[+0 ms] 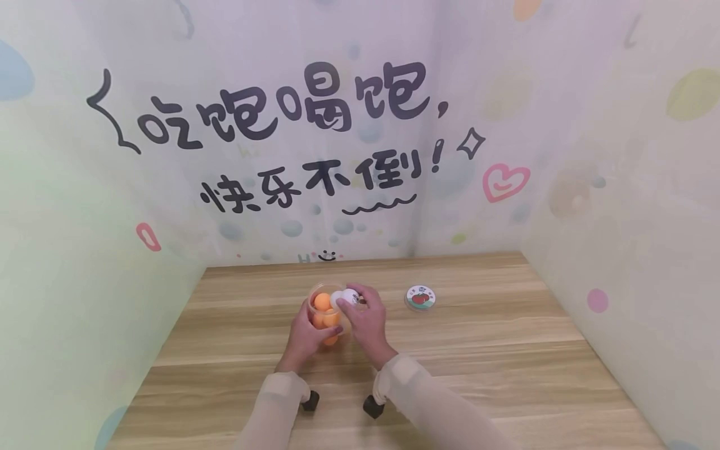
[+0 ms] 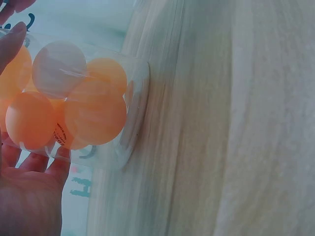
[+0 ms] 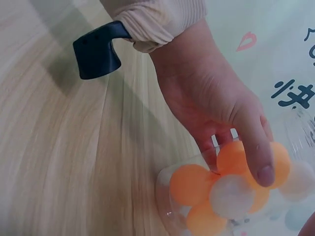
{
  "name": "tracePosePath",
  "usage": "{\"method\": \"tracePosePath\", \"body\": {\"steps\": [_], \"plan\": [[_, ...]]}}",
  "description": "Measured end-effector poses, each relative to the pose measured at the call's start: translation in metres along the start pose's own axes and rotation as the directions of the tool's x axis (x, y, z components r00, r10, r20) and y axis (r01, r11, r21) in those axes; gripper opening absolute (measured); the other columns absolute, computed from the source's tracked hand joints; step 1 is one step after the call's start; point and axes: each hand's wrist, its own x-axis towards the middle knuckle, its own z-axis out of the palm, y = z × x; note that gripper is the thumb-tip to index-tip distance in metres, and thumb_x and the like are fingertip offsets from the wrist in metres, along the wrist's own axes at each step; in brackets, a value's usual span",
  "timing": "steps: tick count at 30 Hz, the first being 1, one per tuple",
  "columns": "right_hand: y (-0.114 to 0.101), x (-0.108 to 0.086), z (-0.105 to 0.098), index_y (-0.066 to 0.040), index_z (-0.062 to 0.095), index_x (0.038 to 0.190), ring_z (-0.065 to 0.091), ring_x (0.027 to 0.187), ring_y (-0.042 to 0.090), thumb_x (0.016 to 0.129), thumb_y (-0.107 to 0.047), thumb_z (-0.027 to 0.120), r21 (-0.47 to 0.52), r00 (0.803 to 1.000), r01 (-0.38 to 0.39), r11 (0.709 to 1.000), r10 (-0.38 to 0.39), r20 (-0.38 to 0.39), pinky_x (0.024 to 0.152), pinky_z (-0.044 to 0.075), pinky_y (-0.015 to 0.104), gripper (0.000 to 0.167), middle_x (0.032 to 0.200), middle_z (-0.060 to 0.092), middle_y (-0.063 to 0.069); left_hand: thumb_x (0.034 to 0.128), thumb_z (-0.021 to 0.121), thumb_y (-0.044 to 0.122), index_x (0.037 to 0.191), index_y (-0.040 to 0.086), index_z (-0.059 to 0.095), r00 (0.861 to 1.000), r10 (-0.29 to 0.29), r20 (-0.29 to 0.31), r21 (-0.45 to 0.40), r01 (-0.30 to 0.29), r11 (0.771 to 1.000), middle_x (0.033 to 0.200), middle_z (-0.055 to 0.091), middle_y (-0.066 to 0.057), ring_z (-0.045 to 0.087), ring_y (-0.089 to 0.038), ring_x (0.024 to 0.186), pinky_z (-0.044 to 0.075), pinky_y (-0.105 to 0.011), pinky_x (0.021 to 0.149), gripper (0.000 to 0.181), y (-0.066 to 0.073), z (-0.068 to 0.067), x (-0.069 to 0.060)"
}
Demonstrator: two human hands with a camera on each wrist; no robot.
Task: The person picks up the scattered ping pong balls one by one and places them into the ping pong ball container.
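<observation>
A clear plastic jar (image 1: 326, 289) stands upright, holding several orange ping-pong balls (image 2: 30, 120) and a white ball (image 3: 231, 196). My left hand (image 1: 304, 337) grips its side; in the right wrist view, that hand's thumb (image 3: 256, 152) lies across the front. At the jar's mouth, my right hand (image 1: 365, 319) pinches a white ping-pong ball (image 1: 351, 296) with dark print. Another white ball touches it on the left; I cannot tell whether the right hand holds that one too. Only a few right-hand fingertips (image 2: 19, 4) show in the left wrist view's upper corner.
A round lid (image 1: 420, 297) with a tomato picture lies on the wooden table (image 1: 478, 350), right of the jar. Printed walls (image 1: 360, 231) enclose the table's back and sides. A black wrist mount (image 3: 98, 51) sits at the left cuff.
</observation>
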Motion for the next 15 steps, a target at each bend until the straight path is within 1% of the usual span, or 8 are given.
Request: {"method": "tracePosePath", "body": {"steps": [3, 5, 7, 10, 13, 15], "plan": [[-0.001, 0.001, 0.003, -0.012, 0.069, 0.115, 0.053, 0.101, 0.021, 0.082, -0.023, 0.079, -0.020, 1.000, -0.012, 1.000, 0.012, 0.013, 0.085, 0.045, 0.036, 0.036, 0.115, 0.063, 0.002, 0.0699, 0.089, 0.029, 0.148, 0.016, 0.032, 1.000, -0.001, 0.004, 0.004, 0.001, 1.000, 0.139, 0.049, -0.009, 0.051, -0.027, 0.122, 0.042, -0.046, 0.103, 0.098, -0.001, 0.000, 0.000], [-0.002, 0.002, 0.005, -0.016, 0.068, 0.116, 0.052, 0.104, 0.020, 0.083, -0.026, 0.078, -0.029, 0.999, -0.045, 0.999, 0.046, 0.026, 0.087, 0.046, 0.038, 0.035, 0.117, 0.062, 0.000, 0.0709, 0.088, 0.028, 0.149, 0.016, 0.032, 1.000, 0.000, 0.003, 0.010, 0.000, 1.000, 0.139, 0.048, -0.009, 0.050, -0.027, 0.123, 0.042, -0.046, 0.104, 0.097, -0.001, 0.000, 0.000], [-0.003, 0.002, 0.008, -0.018, 0.068, 0.117, 0.052, 0.106, 0.020, 0.084, -0.027, 0.077, -0.041, 0.997, -0.069, 0.997, 0.070, 0.040, 0.088, 0.048, 0.039, 0.035, 0.118, 0.061, -0.001, 0.0712, 0.088, 0.028, 0.148, 0.016, 0.032, 1.000, -0.002, 0.001, 0.020, 0.002, 1.000, 0.140, 0.048, -0.009, 0.050, -0.027, 0.124, 0.041, -0.046, 0.104, 0.096, -0.001, 0.000, 0.000], [-0.005, 0.001, 0.011, -0.018, 0.067, 0.119, 0.051, 0.108, 0.021, 0.086, -0.026, 0.076, -0.051, 0.994, -0.092, 0.994, 0.095, 0.060, 0.090, 0.049, 0.041, 0.035, 0.120, 0.060, -0.002, 0.0713, 0.087, 0.030, 0.148, 0.016, 0.032, 1.000, -0.004, 0.000, 0.030, 0.004, 1.000, 0.141, 0.048, -0.009, 0.049, -0.028, 0.125, 0.041, -0.047, 0.104, 0.096, 0.000, 0.000, 0.000], [-0.006, 0.001, 0.013, -0.018, 0.067, 0.120, 0.051, 0.111, 0.021, 0.086, -0.023, 0.076, -0.063, 0.992, -0.097, 0.993, 0.101, 0.073, 0.091, 0.049, 0.041, 0.036, 0.120, 0.060, -0.002, 0.0717, 0.087, 0.032, 0.149, 0.017, 0.032, 1.000, -0.011, 0.004, 0.028, 0.011, 1.000, 0.142, 0.047, -0.009, 0.048, -0.028, 0.126, 0.041, -0.047, 0.104, 0.096, 0.001, 0.000, 0.000], [-0.007, 0.001, 0.014, -0.021, 0.067, 0.120, 0.050, 0.112, 0.020, 0.086, -0.023, 0.076, -0.065, 0.990, -0.112, 0.992, 0.117, 0.078, 0.091, 0.050, 0.040, 0.036, 0.120, 0.059, -0.003, 0.0721, 0.086, 0.031, 0.149, 0.018, 0.031, 1.000, -0.015, 0.006, 0.024, 0.015, 1.000, 0.142, 0.046, -0.009, 0.048, -0.028, 0.126, 0.041, -0.047, 0.104, 0.096, 0.001, 0.000, -0.001]]}}
